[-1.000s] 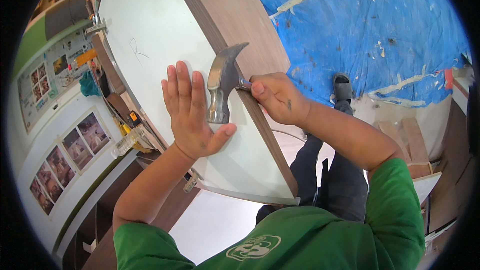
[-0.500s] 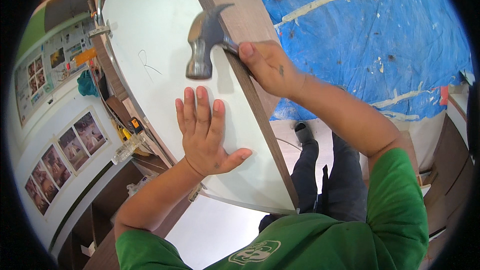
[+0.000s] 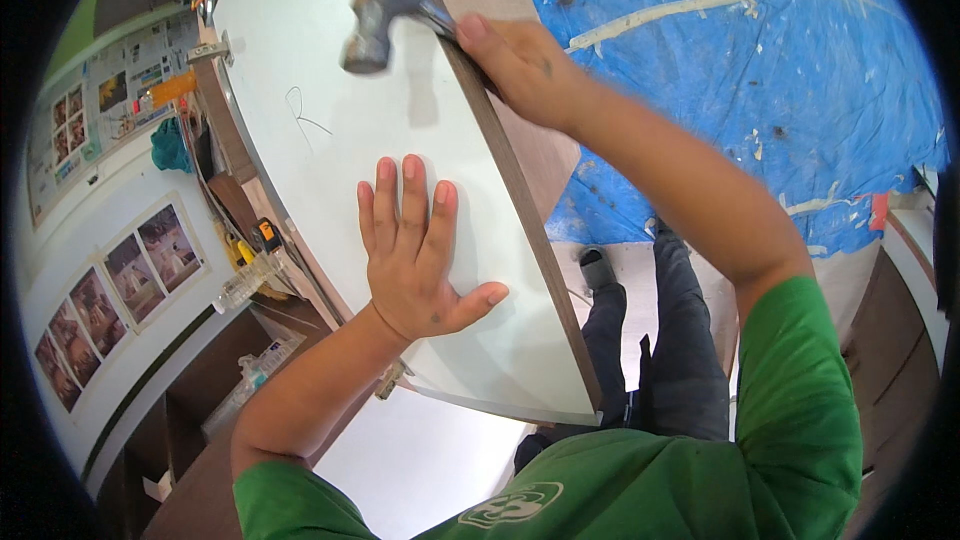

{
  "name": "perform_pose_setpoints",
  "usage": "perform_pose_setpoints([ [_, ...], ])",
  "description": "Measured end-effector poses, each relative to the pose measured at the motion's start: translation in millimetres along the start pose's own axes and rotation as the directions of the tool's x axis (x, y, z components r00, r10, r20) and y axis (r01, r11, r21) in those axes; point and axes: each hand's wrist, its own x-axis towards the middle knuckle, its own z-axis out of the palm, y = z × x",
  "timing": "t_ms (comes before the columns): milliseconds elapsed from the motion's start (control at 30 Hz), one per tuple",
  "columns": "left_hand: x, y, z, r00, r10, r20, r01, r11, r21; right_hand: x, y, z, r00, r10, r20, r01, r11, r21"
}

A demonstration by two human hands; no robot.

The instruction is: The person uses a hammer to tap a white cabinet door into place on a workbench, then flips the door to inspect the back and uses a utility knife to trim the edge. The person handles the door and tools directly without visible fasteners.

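Overhead, hammer (image 3: 385, 12) in right hand (image 3: 520, 65).

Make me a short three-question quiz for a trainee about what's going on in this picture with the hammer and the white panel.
1. True or false: the left hand lies flat, fingers spread, on the white panel.
2. What does the right hand hold? A) a saw B) a hammer C) a tape measure
3. Fill in: the floor covering beyond the panel is a ____ sheet streaked with white.

Key: 1 true; 2 B, gripped by the handle with the head raised above the panel; 3 blue.
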Motion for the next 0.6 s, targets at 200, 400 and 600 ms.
perform_pose_setpoints([
  [200,-2.1,0.2,0.7,1.0,-0.005,0.01,0.005,1.0,0.011,-94.5,1.3,9.1,0.992,0.053,0.113,-0.063,0.994,0.088],
  [400,-0.7,3.7,0.7,1.0,-0.029,0.0,0.029,0.999,0.021,-160.2,2.6,18.1,0.986,0.101,0.132,-0.108,0.993,0.045],
  [600,0.5,5.2,1.0,0.999,-0.023,-0.029,0.023,1.0,0.007,-234.4,16.4,31.0,0.989,0.078,0.123,-0.086,0.995,0.06],
])
